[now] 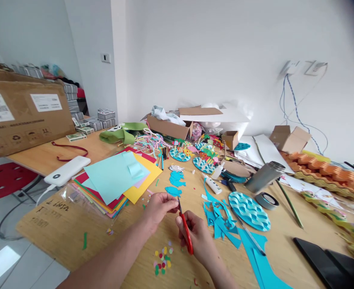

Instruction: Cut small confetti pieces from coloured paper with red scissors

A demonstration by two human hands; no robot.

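Note:
Red-handled scissors (186,233) are held in my right hand (197,235), their blades pointing away and up toward my other fingertips. My left hand (159,208) is pinched closed at the blade tips; whatever sits between its fingers is too small to make out. Just beyond lies a blue paper fish (173,191), with more blue paper cut-outs (177,178) behind it. Below my hands, small coloured paper dots (162,259) are scattered on the wooden table (129,257). Blue paper scraps (220,220) lie to the right of my right hand.
Stacked coloured paper (110,176) and a white power bank (67,170) are at left. On the right are a wavy-patterned blue oval (249,210), a glue bottle (213,185), a tape roll (266,200), a metal flask (265,176) and a black phone (315,261). Cardboard boxes (167,127) stand behind.

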